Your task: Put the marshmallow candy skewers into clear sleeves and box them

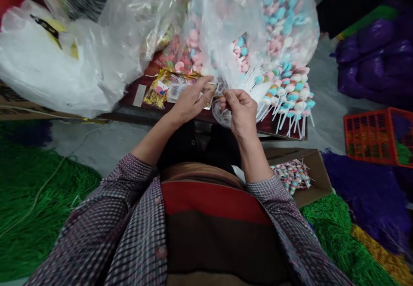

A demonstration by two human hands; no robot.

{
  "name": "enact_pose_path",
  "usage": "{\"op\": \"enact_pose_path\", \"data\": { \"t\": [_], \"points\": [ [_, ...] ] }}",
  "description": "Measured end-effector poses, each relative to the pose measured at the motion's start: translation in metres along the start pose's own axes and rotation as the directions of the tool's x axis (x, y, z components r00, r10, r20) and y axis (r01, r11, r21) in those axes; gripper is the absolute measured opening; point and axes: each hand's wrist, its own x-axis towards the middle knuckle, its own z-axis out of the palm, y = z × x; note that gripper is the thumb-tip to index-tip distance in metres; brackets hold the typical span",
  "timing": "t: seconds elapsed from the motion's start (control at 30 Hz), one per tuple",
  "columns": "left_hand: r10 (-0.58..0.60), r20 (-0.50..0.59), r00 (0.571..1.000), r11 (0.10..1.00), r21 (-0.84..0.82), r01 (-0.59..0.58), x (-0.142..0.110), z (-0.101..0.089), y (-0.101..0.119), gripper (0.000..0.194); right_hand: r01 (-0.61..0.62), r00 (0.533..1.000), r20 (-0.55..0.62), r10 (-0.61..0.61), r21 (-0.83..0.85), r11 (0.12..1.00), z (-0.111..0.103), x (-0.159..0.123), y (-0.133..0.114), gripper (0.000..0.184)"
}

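Observation:
My right hand (243,109) is closed, with thumb and forefinger pinching a thin gold strip (219,96) that reaches toward my left hand. The fingers of my left hand (192,99) curl together at the strip's other side; what lies between them is too small to make out. Under and beside that hand are clear and gold printed packets (158,90), one with a barcode label. A tangle of clear plastic strands (221,115) hangs below the right fingertips. To the right lies a bunch of pastel candy sticks (292,90) with white sticks (254,81).
Large clear bags of pastel candies (284,15) stand on the dark red table (282,127). A white plastic bag (64,71) bulges at left. An open cardboard box (318,176) holds small wrapped pieces. An orange crate (368,137) and green fringe heaps (38,204) are on the floor.

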Motion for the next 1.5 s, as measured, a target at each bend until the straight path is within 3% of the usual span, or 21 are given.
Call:
{"op": "enact_pose_path", "data": {
  "t": [0.1,0.23,0.43,0.6,0.77,0.97,1.2,1.4,1.5],
  "points": [
    [-0.020,0.100,0.995,0.992,-0.121,0.032,0.000,-0.013,0.007,0.046,0.073,0.997,0.022,-0.073,-0.027,0.997,-0.007,-0.004,-0.004,0.036],
    [-0.067,0.077,0.995,0.988,-0.131,0.077,0.000,-0.020,0.013,0.040,0.118,0.993,0.036,-0.116,-0.076,0.990,-0.012,-0.003,0.001,0.036],
    [-0.217,-0.173,0.961,0.949,0.195,0.249,-0.005,-0.020,0.010,0.022,0.164,0.985,0.109,-0.136,-0.311,0.936,0.000,0.029,0.035,0.043],
    [-0.246,-0.094,0.965,0.844,0.469,0.260,-0.003,-0.029,0.007,0.024,0.217,0.973,0.162,-0.163,-0.416,0.883,-0.005,0.031,0.038,0.046],
    [-0.315,-0.044,0.948,0.794,0.535,0.289,0.010,-0.017,-0.008,0.026,0.193,0.980,0.129,-0.151,-0.437,0.879,-0.010,0.013,0.023,0.031],
    [-0.206,-0.153,0.966,0.860,0.443,0.254,0.018,0.003,-0.039,0.019,0.297,0.949,0.268,-0.166,-0.585,0.755,-0.003,0.011,0.028,0.027],
    [-0.250,-0.156,0.956,0.812,0.504,0.295,0.030,0.005,-0.035,0.017,0.312,0.945,0.276,-0.176,-0.600,0.736,-0.003,0.014,0.033,0.029],
    [-0.262,-0.119,0.958,0.783,0.554,0.283,0.038,0.007,-0.035,0.023,0.475,0.879,0.388,-0.277,-0.676,0.563,0.007,0.022,0.030,0.032],
    [-0.269,-0.082,0.960,0.771,0.579,0.265,0.041,0.004,-0.036,0.023,0.520,0.853,0.465,-0.235,-0.724,0.453,0.018,0.023,0.028,0.032]
  ]
}}
